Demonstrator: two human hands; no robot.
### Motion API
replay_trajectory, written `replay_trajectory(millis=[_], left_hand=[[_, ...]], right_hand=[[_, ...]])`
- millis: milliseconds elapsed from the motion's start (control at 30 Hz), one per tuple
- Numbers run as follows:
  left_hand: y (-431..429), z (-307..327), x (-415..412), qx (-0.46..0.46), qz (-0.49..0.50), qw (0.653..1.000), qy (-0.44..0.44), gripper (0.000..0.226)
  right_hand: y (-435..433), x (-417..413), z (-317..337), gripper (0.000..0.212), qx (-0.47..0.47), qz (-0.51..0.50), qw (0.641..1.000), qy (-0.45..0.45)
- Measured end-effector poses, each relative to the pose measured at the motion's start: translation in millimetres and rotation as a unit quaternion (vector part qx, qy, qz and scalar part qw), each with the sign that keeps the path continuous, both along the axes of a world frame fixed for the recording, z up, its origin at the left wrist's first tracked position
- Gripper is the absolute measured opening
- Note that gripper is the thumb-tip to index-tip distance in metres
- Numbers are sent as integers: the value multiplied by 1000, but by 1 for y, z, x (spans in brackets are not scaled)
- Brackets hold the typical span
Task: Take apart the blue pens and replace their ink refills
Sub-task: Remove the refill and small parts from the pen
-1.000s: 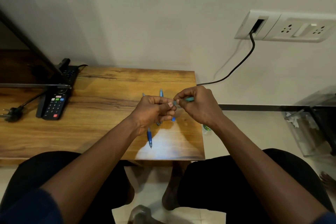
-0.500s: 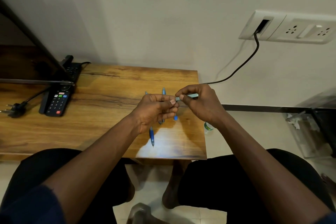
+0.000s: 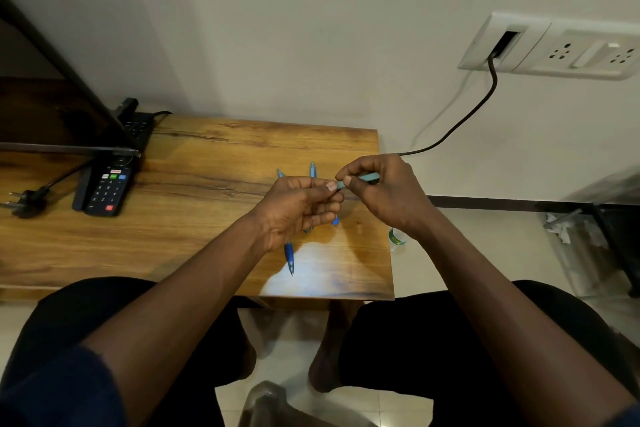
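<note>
Loose blue pen (image 3: 289,253) on tabletop (image 3: 194,218) near front edge — elbow nudge could roll it off. Left hand (image 3: 298,208) and right hand (image 3: 384,192) both clamped on held pen (image 3: 360,179) above tabletop — hard pull could fling small inner parts to floor. More pens (image 3: 312,170) behind hands.

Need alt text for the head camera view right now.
Both hands, left and right, pinch a pale blue pen above a wooden table. More blue pens lie below them, a remote at left.
</note>
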State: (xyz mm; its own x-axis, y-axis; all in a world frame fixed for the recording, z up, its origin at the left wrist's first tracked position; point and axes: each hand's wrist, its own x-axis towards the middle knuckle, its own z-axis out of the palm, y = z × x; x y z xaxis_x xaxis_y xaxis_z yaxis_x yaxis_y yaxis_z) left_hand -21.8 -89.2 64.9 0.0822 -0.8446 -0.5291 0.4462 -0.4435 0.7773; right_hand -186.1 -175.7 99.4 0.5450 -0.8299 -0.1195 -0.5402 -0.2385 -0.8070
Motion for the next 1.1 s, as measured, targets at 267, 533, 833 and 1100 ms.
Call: replay_trajectory(millis=[267, 533, 833, 1100], left_hand=[[0, 1, -3, 5, 10, 1000, -27, 12], [0, 3, -1, -23, 42, 997, -57, 22], [-2, 9, 5, -96, 54, 978, -177, 25], [-4, 9, 9, -109, 69, 965, -230, 17]], right_hand=[[-1, -1, -1, 11, 7, -7, 1000, -6], [-2, -4, -4, 11, 94, -28, 992, -77], [-1, -3, -3, 17, 118, -9, 987, -107], [2, -1, -1, 21, 151, -13, 981, -123]])
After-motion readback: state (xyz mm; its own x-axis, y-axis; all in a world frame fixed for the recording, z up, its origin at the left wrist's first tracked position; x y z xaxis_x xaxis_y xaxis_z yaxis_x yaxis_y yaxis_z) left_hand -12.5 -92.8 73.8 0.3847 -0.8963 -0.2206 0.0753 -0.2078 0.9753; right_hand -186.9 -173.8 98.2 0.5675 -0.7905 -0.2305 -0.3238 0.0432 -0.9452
